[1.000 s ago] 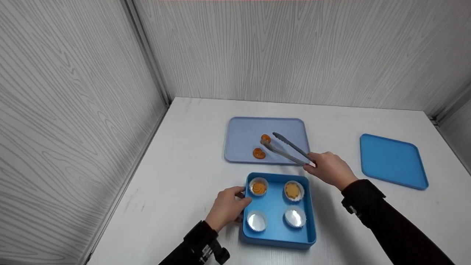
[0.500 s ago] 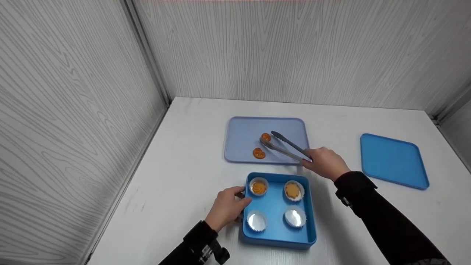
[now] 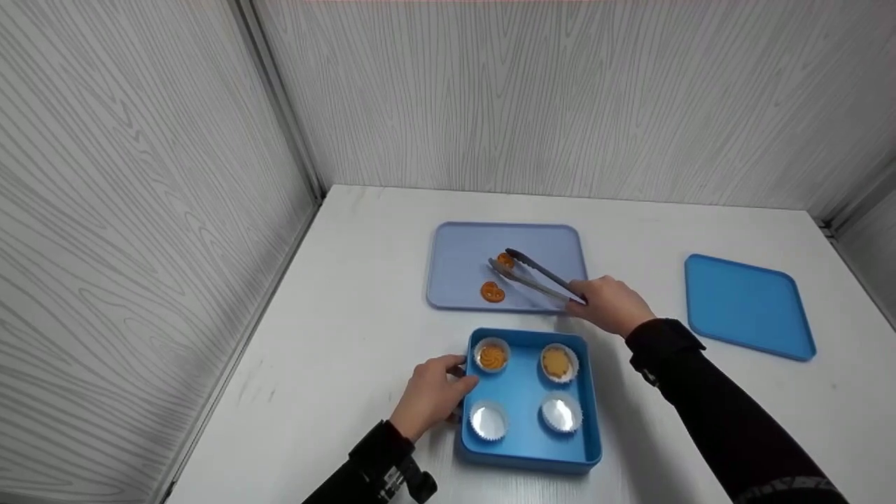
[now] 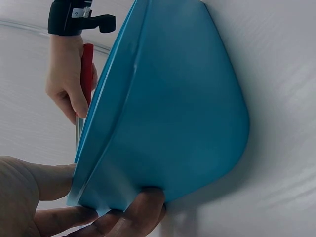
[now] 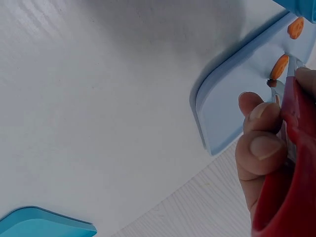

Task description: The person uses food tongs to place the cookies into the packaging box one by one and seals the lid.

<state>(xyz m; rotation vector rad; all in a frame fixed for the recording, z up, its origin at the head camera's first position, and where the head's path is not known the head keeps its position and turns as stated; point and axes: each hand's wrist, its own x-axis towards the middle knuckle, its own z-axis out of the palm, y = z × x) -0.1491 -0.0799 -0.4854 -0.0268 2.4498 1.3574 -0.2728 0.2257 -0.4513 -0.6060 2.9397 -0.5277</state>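
My right hand [image 3: 607, 305] holds metal tongs [image 3: 539, 269] with red handles [image 5: 301, 138]. The tongs' tips are spread and lie on either side of an orange-brown pretzel [image 3: 505, 260] on the lavender tray [image 3: 455, 252]. A second pretzel [image 3: 493, 292] lies on that tray, nearer to me. My left hand [image 3: 428, 395] grips the left wall of a blue box [image 3: 521, 392], thumb at the rim and fingers along the outside. Inside the box stand a foil cup with a swirled cookie [image 3: 493, 358], another with a star-like cookie [image 3: 556, 362], and two bare cups [image 3: 488, 421].
A flat blue tray [image 3: 749, 306] lies at the right of the white table [image 3: 336, 315]. Grained panels [image 3: 546, 98] rise behind the table and along its left side. The lavender tray sits just beyond the box.
The right hand and tongs have shifted slightly left and away from me, bringing the spread tips around the far pretzel. The left hand and box have stayed still.
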